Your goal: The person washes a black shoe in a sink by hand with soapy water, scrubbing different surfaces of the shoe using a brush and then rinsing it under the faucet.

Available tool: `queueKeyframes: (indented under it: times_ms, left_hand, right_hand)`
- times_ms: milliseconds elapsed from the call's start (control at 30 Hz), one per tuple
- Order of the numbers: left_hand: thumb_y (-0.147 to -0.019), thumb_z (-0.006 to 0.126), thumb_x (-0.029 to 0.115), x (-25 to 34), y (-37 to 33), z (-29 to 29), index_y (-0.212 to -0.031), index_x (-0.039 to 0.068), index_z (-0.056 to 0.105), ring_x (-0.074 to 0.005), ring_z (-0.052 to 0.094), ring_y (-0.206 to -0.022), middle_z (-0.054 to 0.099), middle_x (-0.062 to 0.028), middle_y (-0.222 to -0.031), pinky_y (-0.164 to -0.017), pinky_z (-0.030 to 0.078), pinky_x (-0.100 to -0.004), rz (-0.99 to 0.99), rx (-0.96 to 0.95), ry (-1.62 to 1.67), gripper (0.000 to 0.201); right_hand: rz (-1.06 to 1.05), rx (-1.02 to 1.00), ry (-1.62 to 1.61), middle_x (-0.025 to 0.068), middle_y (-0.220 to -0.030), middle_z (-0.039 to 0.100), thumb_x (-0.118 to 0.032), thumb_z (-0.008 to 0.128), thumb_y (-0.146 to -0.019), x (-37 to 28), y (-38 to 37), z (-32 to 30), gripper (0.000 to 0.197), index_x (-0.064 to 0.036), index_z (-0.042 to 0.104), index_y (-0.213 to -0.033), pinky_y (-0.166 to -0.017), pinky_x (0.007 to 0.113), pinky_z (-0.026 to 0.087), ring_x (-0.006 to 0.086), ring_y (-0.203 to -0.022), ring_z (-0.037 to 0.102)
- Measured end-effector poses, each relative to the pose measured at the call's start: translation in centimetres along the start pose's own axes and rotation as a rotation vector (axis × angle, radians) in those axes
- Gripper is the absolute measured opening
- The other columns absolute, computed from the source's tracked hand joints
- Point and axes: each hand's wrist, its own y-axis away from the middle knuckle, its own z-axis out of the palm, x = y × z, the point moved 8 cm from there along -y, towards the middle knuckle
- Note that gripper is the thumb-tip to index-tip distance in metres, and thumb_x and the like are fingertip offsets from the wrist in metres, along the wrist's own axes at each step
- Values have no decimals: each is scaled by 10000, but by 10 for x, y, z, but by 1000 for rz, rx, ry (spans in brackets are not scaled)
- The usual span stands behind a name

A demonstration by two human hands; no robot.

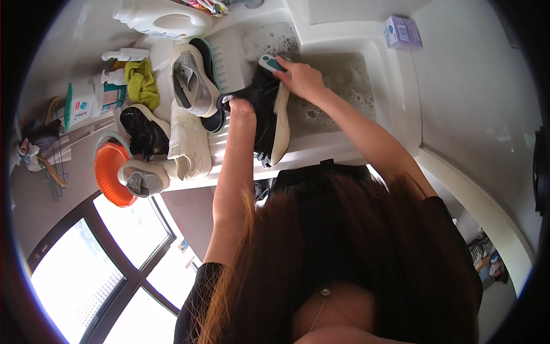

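Observation:
A black shoe [265,117] with a cream-white sole [281,123] is held tilted at the sink's left side, over the ribbed washboard part. My left hand [241,107] reaches into the shoe's opening and holds it from there, with its fingers hidden. In my right hand [303,80] is a scrubbing brush [270,62] with a white and green back. The fingers are closed round it, and it presses at the shoe's far end, near the sole's edge. Its bristles are hidden.
Murky, foamy water [338,86] stands in the sink basin. Left of it lie grey-and-white shoes [197,80], white shoes [188,137] and another black shoe [143,132]. An orange basket [109,178], a yellow-green cloth [141,83], a white jug [166,22] and a purple box [403,33] are around the rim.

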Motion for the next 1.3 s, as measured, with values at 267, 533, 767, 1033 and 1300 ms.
queueKeyframes:
  times_ms: [267,533,767,1033,1300]
  left_hand:
    - [-1010,459,416,-15,61,-17,-1292,30,546,-247,603,-1092,612,-120,-1254,-980,461,-393,-399,58,-834,486]
    - [-717,767,512,1,118,39,-1246,67,600,-304,654,-971,695,-147,-1005,-861,476,-374,112,-558,-2280,712]
    - [-816,677,385,-93,95,63,-958,87,667,-351,666,-757,677,-134,-773,-698,520,-469,348,-292,-2413,330]
    - [-726,768,447,-44,69,81,-1210,196,662,-264,474,-1210,524,-98,-1351,-975,374,-429,1008,-226,-2300,555]
    - [-809,564,235,-81,-18,68,-1083,38,708,-386,565,-1191,609,-238,-1241,-1140,162,-592,541,-46,-2641,367]
  right_hand:
    - [201,15,-32,126,-1019,684,-482,508,-951,59,1,11,541,-253,452,-1438,-771,474,518,340,-970,646]
    - [-3,37,-63,197,-1169,621,-333,620,-905,54,14,-4,602,-141,402,-1432,-835,480,508,394,-1036,614]
    - [-30,-306,263,133,-1004,702,-256,592,-897,-54,51,-109,433,-110,532,-1301,-802,450,516,346,-924,663]
    - [43,-409,585,121,-974,694,-262,649,-864,-33,73,-125,450,-183,609,-1305,-789,411,512,303,-901,654]
    - [-14,-401,650,148,-1075,670,-290,563,-894,0,52,-77,384,-198,639,-1259,-808,452,538,320,-948,671]
